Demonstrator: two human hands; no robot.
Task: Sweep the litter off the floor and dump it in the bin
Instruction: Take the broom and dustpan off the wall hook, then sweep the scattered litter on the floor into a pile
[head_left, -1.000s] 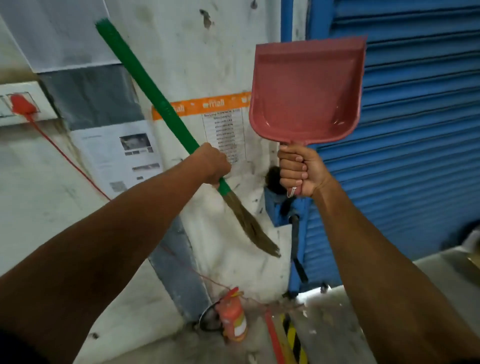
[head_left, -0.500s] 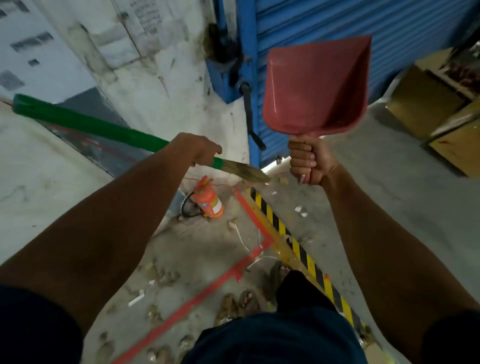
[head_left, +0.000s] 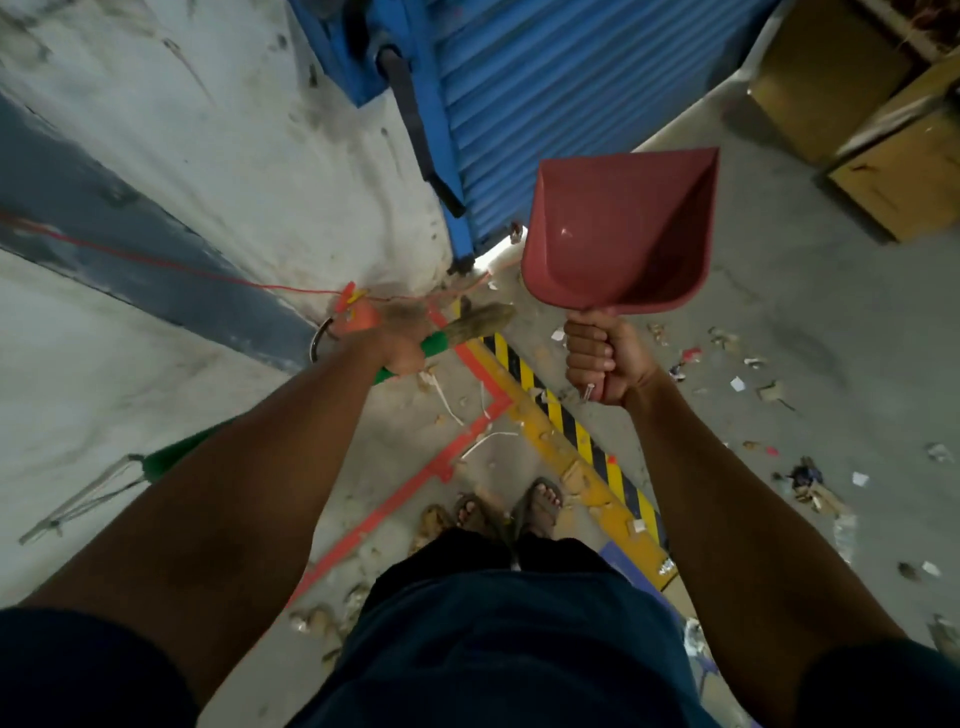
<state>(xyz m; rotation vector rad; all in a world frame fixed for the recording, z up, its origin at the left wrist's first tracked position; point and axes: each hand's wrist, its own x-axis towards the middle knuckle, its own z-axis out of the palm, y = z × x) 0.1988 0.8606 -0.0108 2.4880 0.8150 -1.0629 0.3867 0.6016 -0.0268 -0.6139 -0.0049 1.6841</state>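
Left hand (head_left: 402, 349): gripped the green broom (head_left: 434, 344) near its bristles, held off the floor. Right hand (head_left: 605, 358): fist round the handle of the red dustpan (head_left: 618, 234), raised, apparently empty. Litter (head_left: 769, 387): scattered on the floor, right of the striped tape (head_left: 566, 415). Bin: not in view. Progress: sweeping apparently not yet begun; all steps remained.

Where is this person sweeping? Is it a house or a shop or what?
Probably a warehouse or workshop, not a house. There is a blue roll-up shutter, yellow-and-black hazard tape on the bare concrete floor, and cardboard boxes stacked by the wall.
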